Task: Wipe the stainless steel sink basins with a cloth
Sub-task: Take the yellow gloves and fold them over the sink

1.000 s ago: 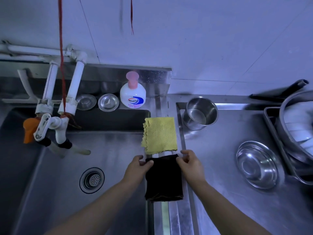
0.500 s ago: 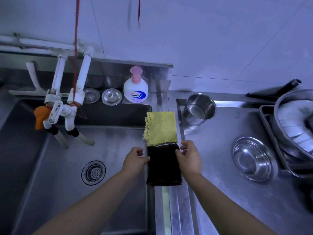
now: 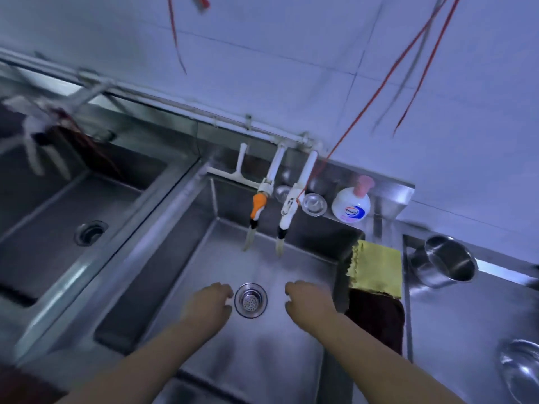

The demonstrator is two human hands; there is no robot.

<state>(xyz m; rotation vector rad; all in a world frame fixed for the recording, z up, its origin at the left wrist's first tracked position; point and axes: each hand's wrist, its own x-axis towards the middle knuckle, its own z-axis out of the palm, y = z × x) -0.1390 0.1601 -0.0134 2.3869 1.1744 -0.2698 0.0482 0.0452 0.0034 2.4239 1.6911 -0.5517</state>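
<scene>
Two steel sink basins lie below me: the near basin [image 3: 291, 360] with a round drain strainer [image 3: 250, 300], and a second basin [image 3: 43, 217] at the left. My left hand [image 3: 208, 301] and my right hand [image 3: 309, 301] hover over the near basin on either side of the strainer, fingers loosely curled, holding nothing. A dark cloth [image 3: 379, 319] hangs over the basin's right rim. A yellow cloth [image 3: 376, 268] lies just beyond it on the same rim.
Two taps [image 3: 284, 211] hang over the back of the near basin. A soap pump bottle [image 3: 351, 208] and small steel lids stand on the back ledge. A steel cup [image 3: 446, 262] and a steel bowl [image 3: 522, 371] sit on the right counter. Red cords hang from above.
Both hands have let go of the dark cloth and moved left over the near basin's drain. My view has swung left, bringing the second basin into sight.
</scene>
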